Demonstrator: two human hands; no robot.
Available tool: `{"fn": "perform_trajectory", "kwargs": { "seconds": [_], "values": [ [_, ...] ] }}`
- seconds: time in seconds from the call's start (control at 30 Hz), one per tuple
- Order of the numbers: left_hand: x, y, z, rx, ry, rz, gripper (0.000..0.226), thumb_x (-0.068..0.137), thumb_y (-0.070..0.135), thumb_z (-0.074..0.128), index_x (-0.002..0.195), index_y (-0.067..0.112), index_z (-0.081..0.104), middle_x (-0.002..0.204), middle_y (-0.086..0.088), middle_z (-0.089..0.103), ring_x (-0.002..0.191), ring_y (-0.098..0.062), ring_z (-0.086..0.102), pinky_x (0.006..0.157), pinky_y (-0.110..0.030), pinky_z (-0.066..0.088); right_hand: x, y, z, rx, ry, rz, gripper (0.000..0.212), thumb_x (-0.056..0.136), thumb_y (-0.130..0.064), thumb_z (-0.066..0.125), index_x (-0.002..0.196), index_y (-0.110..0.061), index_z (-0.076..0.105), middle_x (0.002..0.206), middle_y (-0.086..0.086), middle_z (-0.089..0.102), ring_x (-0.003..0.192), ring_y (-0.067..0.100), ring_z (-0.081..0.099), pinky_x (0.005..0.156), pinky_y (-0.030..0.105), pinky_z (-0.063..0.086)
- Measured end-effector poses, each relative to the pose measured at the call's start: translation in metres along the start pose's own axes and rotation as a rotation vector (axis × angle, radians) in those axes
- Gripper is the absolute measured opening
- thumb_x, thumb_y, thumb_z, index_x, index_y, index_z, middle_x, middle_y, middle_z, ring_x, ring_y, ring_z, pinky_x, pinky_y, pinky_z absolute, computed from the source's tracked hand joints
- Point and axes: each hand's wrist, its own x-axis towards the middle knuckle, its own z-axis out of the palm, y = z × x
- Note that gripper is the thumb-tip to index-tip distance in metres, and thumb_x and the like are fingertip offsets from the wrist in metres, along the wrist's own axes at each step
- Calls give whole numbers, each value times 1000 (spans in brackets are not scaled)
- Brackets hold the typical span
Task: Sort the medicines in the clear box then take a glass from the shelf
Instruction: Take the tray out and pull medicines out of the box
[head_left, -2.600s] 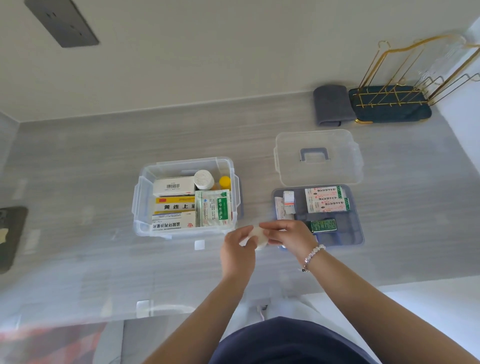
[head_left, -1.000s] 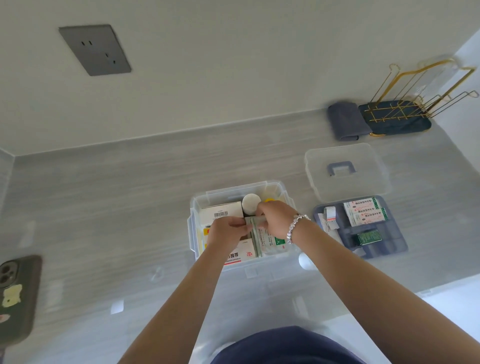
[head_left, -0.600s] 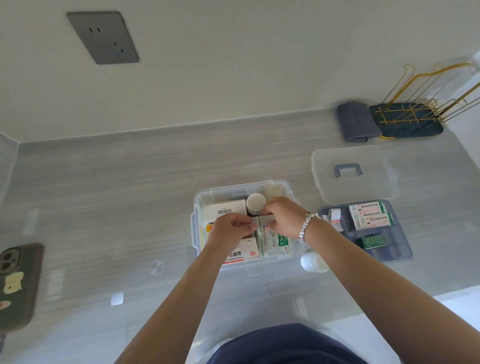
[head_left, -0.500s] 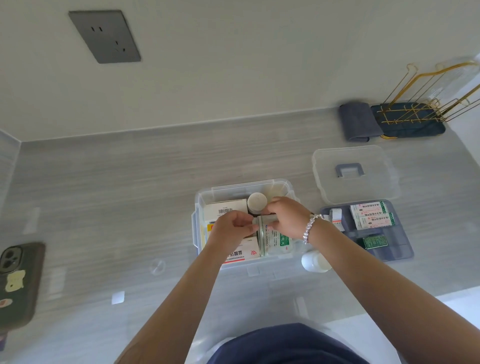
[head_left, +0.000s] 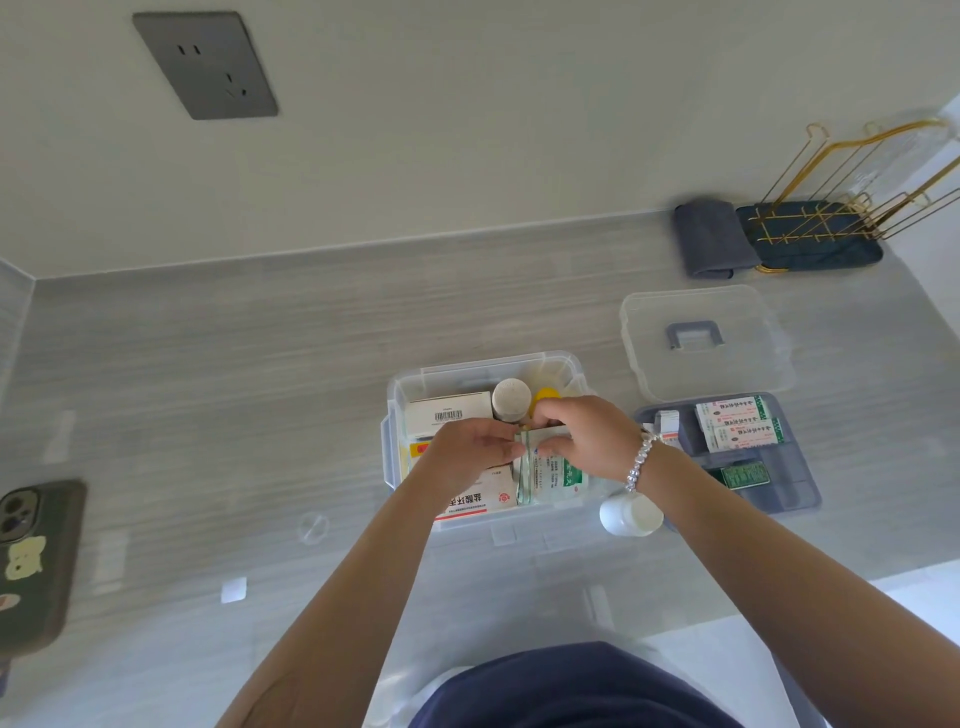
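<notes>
Clear box (head_left: 415, 379) of medicines, both hands' grips pinching green-white sachets (head_left: 553, 475)

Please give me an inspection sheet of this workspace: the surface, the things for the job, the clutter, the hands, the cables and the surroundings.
Surface: grey counter, a few small pale scraps on it.
Job's things: clear box open, holding medicine cartons, a white bottle and green-printed packets; its lid lies apart at the right; grey tray with more packs; small white bottle on its side between box and tray.
Clutter: phone at the left edge; folded grey cloth.
Hands: left hand and right hand both over the box, pinching the packets.
Cables: nothing seen.
Surroundings: wall socket; gold wire rack at the far right. No glass can be made out with certainty.
</notes>
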Motion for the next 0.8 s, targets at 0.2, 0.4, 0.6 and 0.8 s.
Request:
{"fn": "perform_trajectory", "kwargs": {
  "seconds": [0.2,0.4,0.6,0.8],
  "values": [
    [-2,6,3,-136,-47,84,21,78,13,73,89,31,70,83,11,75,82,-4,69,71,-17,53,6,-6,-20,196,56,26,15,79,-21,69,91,-12,64,79,-12,61,75,8,56,65,13,37],
    [-8,24,2,-287,-142,81,22,84,15,67,101,29,67,99,-5,73,92,-22,70,79,-35,58,5,-10,-45,442,107,51,14,80,-20,69,91,-12,65,95,4,72,85,16,66,79,30,51],
    [-24,35,11,-354,-232,96,31,84,13,66,113,20,62,107,-14,71,97,-32,68,75,-42,59,-8,-6,-48,670,200,134,21,73,-30,75,93,-29,69,94,-5,73,85,9,68,77,20,52],
    [-35,41,25,-338,-201,109,34,82,13,67,116,17,61,100,-8,74,92,-28,71,71,-37,59,-32,0,-47,910,256,167,26,71,-29,76,94,-18,73,92,1,74,87,17,69,81,32,54]
  ]
}}
